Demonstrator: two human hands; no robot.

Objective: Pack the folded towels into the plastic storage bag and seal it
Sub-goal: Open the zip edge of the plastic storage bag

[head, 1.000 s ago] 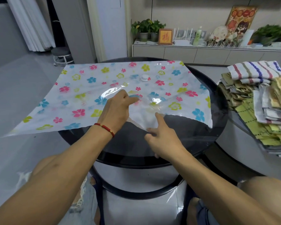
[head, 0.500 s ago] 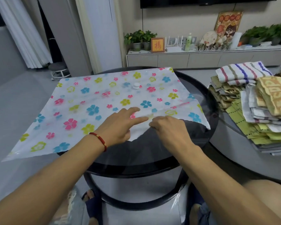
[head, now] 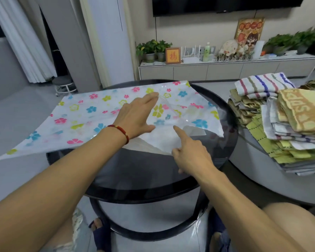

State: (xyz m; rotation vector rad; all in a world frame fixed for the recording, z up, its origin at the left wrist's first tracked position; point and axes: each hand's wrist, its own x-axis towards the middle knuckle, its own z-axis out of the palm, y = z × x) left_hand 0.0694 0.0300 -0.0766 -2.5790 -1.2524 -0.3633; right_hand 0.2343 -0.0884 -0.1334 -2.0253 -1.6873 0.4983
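Observation:
The flower-print plastic storage bag [head: 91, 113] lies flat across the round black glass table [head: 153, 179], its mouth toward me. My left hand [head: 136, 115] reaches flat into the mouth with straight fingers, and the clear top layer rises in a fold at its fingertips. At the near edge, my right hand [head: 189, 153] pinches the white lower layer, index finger stretched out along it and the other fingers curled. The folded towels [head: 280, 120] sit in a tall, loose stack on a second table to the right, away from both hands.
The bag's left corner overhangs the table edge. The towels rest on a grey round table [head: 262, 179]. A low cabinet [head: 207, 70] with plants and ornaments stands along the back wall, a small stool [head: 64, 86] at back left. My knee [head: 289, 224] is at lower right.
My left hand has slid forward from the bag's near edge, raising the top layer. My right hand has drawn the lower layer back toward me, index finger now extended.

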